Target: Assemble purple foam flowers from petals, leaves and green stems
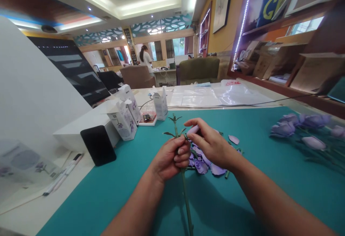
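Note:
My left hand is wrapped round the green stem of an artificial flower. The stem stands nearly upright, with leaves and a bare green tip above my fist. Just to the right, my right hand pinches a small pale purple flower bud between thumb and fingers, close to a side shoot of the stem. Whether the bud touches the shoot is hard to see. Loose purple petals and short green stem pieces lie in a pile below and behind my hands, partly hidden by them. A single petal lies apart at the right.
A teal mat covers the table. Finished purple flowers lie at the right. On the left are a black tablet-like panel, white printed boxes and pens. A person stands in the background.

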### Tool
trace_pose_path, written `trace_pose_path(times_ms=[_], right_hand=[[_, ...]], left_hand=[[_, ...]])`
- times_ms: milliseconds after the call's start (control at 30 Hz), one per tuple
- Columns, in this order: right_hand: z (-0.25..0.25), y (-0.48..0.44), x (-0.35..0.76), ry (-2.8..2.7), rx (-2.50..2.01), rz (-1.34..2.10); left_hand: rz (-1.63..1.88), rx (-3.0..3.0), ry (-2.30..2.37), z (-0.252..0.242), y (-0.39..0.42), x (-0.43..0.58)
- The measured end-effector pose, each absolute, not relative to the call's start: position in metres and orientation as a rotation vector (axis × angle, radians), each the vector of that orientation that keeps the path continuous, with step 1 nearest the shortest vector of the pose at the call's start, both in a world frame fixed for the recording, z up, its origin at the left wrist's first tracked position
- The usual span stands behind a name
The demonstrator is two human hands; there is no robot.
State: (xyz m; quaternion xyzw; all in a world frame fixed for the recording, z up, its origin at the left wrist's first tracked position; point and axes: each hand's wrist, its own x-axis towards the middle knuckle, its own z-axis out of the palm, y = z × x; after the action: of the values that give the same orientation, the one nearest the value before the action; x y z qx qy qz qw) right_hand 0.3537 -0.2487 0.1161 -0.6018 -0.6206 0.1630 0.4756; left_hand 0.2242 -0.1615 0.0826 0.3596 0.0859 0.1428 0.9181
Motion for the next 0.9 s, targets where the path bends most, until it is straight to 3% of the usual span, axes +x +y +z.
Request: trace_pose_path(times_ms=[500,767,900], right_hand=[[0.115,-0.247,0.376,-1.498,-1.347,0.475],[0.073,-0.219,0.425,-1.600,-2.062,-0.021],[0.044,-0.204,0.421,-1.660,-2.183,-0.063]], left_hand=[[0.321,0.758,0.227,0.085,-0.161,0.222],[0.349,0.699,0.248,0.087,-0.156,0.221],[0.345,0.696,0.254,0.086,-0.156,0.222]])
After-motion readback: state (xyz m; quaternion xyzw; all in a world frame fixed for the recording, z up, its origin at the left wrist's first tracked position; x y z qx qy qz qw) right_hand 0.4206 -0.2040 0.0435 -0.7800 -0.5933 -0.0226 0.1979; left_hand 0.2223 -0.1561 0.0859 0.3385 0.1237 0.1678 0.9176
